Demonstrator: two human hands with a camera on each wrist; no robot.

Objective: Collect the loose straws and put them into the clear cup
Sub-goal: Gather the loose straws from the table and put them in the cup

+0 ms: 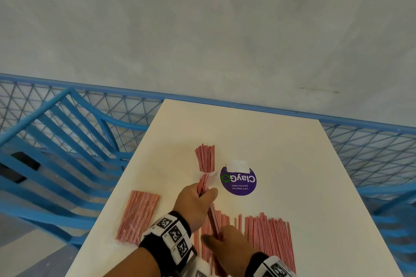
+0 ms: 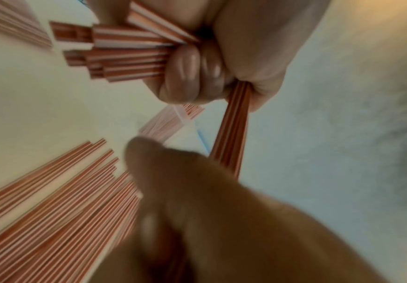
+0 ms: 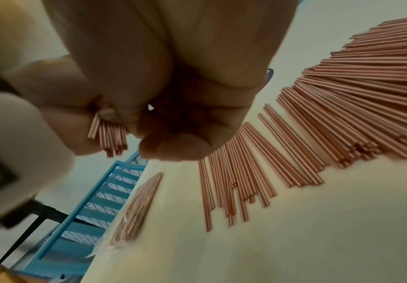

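A clear cup (image 1: 211, 178) stands mid-table with several red-and-white striped straws (image 1: 204, 156) upright in it. My left hand (image 1: 195, 200) grips the upper part of a thin bundle of straws (image 1: 210, 216) just in front of the cup. My right hand (image 1: 229, 243) grips the bundle's lower end. In the left wrist view the left hand (image 2: 197, 72) is fisted round the bundle (image 2: 231, 134), whose short ends fan out. The right hand (image 3: 173, 76) shows the bundle's end (image 3: 110, 137) poking from its fingers. Many loose straws (image 1: 267, 236) lie on the table to the right.
A sealed packet of straws (image 1: 137, 216) lies at the table's left edge. A purple round sticker (image 1: 238, 184) sits right of the cup. The white table (image 1: 247, 132) has blue chairs (image 1: 67, 141) to its left and a blue mesh fence (image 1: 371, 153) behind.
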